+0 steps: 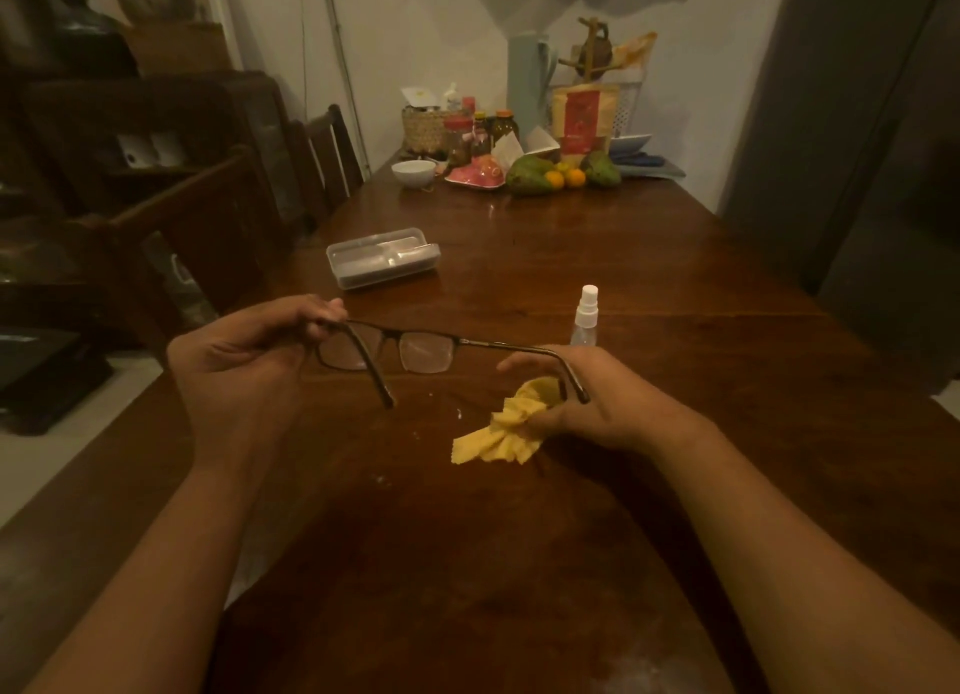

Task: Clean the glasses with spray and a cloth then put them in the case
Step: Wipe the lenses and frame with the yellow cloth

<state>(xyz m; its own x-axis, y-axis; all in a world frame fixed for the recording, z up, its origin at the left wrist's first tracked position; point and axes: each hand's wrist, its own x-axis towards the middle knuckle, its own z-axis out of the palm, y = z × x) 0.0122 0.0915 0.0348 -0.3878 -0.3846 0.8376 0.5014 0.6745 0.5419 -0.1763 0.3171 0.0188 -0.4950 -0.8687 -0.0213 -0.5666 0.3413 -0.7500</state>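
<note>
Glasses are held up over a dark wooden table (519,563) by two bare hands.

The yellow cloth (501,436) is bunched in the right hand (587,407), with its loose end lying on the table. One arm of the glasses (405,350) is also gripped by the fingers of that hand. The other corner of the frame is pinched between the curled fingers of the left hand (244,353), and the arm on that side is left sticking out toward the person. The glasses are kept open, off the table, between the two hands. Just behind the right hand, a small clear spray bottle (585,315) with a white top is stood upright. Farther back and to the left, a clear plastic case (383,257) is seen lying shut. At the far end, a white bowl (413,172), jars and fruit (550,173) are crowded together.
</note>
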